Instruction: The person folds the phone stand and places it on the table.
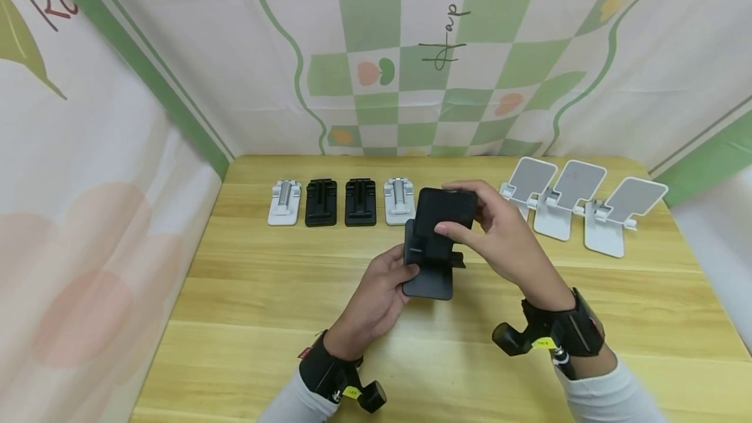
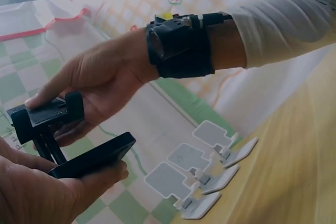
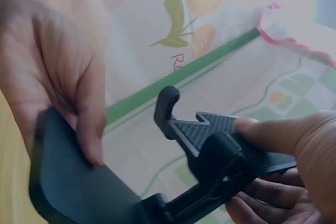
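Note:
A black folding phone stand (image 1: 445, 211) is held up over the table between both hands. My left hand (image 1: 376, 299) grips its flat base (image 3: 79, 177), thumb on the top face and fingers beneath. My right hand (image 1: 508, 240) pinches the upper plate, the thumb on its textured face (image 3: 205, 129) and the fingers behind. In the right wrist view the stand is unfolded, its arm (image 3: 184, 203) reaching from base to plate, with a hooked lip (image 3: 167, 103) at the plate's edge. In the left wrist view the plate (image 2: 47, 114) sits tilted above the base.
Along the back of the wooden table (image 1: 247, 305) lie folded stands: a white one (image 1: 284, 204), a black one (image 1: 320, 204), another black one (image 1: 360, 204) and another white one (image 1: 399, 204). Three unfolded white stands (image 1: 578, 181) stand at the back right. A patterned curtain (image 1: 376, 109) hangs behind.

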A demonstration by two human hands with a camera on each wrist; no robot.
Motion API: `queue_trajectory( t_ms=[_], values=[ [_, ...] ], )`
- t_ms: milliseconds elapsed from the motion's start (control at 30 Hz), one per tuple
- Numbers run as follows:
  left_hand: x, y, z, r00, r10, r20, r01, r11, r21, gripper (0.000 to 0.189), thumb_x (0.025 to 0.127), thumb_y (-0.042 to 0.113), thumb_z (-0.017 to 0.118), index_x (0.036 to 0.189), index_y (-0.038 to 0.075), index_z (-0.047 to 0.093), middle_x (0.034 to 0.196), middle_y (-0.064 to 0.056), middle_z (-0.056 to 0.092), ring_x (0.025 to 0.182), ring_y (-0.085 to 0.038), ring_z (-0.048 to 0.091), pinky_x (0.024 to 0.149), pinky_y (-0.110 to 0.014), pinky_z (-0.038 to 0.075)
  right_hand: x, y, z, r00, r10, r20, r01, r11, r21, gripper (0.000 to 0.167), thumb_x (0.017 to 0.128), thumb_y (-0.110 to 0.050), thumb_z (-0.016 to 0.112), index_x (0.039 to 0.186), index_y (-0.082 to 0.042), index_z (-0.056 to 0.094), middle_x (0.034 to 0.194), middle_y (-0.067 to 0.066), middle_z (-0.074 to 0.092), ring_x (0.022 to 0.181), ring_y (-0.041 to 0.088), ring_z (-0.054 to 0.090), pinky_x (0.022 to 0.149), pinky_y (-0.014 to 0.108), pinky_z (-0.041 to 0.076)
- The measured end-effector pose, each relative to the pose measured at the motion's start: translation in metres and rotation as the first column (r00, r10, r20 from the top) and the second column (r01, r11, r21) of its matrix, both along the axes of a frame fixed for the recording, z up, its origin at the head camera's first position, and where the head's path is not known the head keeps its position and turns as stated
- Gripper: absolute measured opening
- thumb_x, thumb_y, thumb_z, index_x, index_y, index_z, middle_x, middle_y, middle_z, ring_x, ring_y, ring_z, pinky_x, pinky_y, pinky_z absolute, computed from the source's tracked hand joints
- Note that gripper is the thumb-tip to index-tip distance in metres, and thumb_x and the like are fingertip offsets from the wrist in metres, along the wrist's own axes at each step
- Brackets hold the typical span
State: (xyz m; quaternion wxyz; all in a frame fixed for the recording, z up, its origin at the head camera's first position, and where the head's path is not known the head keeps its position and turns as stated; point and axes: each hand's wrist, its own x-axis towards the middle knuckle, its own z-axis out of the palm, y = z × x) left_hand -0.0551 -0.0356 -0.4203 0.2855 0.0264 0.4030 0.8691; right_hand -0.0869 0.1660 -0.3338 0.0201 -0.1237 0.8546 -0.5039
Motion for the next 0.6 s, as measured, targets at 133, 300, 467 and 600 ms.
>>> queue_trajectory(
  t_ms=[133,300,467,600],
  values=[
    [0.000,0.001,0.003,1.000,-0.006,-0.006,0.007,1.000,0.014,0.058,0.104,-0.008,0.035,0.160,-0.003,0.020,0.165,-0.015,0.034,0.150,-0.031,0.038,0.110,-0.033,0.048,0.004,0.002,-0.008,0.999,-0.007,0.054,0.011,0.997,-0.082,0.044,0.091,-0.020,0.079,0.131,-0.012,0.063,0.122,0.004,0.064,0.107,0.011,0.065,0.090,0.014,0.053],
    [0.000,0.001,0.004,1.000,-0.007,-0.010,0.008,1.000,0.020,0.058,0.105,-0.007,0.035,0.160,-0.003,0.019,0.165,-0.016,0.034,0.151,-0.031,0.037,0.111,-0.032,0.048,0.007,0.003,-0.013,0.997,-0.002,0.075,0.010,0.994,-0.106,0.048,0.090,-0.017,0.080,0.133,-0.010,0.061,0.120,0.003,0.064,0.106,0.012,0.065,0.091,0.015,0.053],
    [0.001,0.001,0.004,1.000,-0.007,-0.026,0.008,1.000,0.024,0.056,0.105,-0.006,0.035,0.159,-0.004,0.020,0.165,-0.018,0.034,0.151,-0.031,0.036,0.110,-0.031,0.048,0.007,0.002,-0.014,0.995,-0.008,0.098,0.020,0.992,-0.121,0.048,0.092,-0.020,0.078,0.135,-0.011,0.060,0.119,0.005,0.065,0.103,0.014,0.069,0.085,0.020,0.057],
    [0.002,0.001,0.003,0.999,-0.010,-0.040,0.011,0.999,0.032,0.057,0.105,-0.006,0.034,0.159,-0.005,0.019,0.165,-0.019,0.031,0.151,-0.032,0.035,0.110,-0.030,0.048,0.008,0.001,-0.013,0.994,-0.010,0.113,0.025,0.991,-0.134,0.048,0.093,-0.022,0.077,0.137,-0.012,0.060,0.121,0.005,0.066,0.105,0.013,0.070,0.087,0.021,0.057]
  ],
)
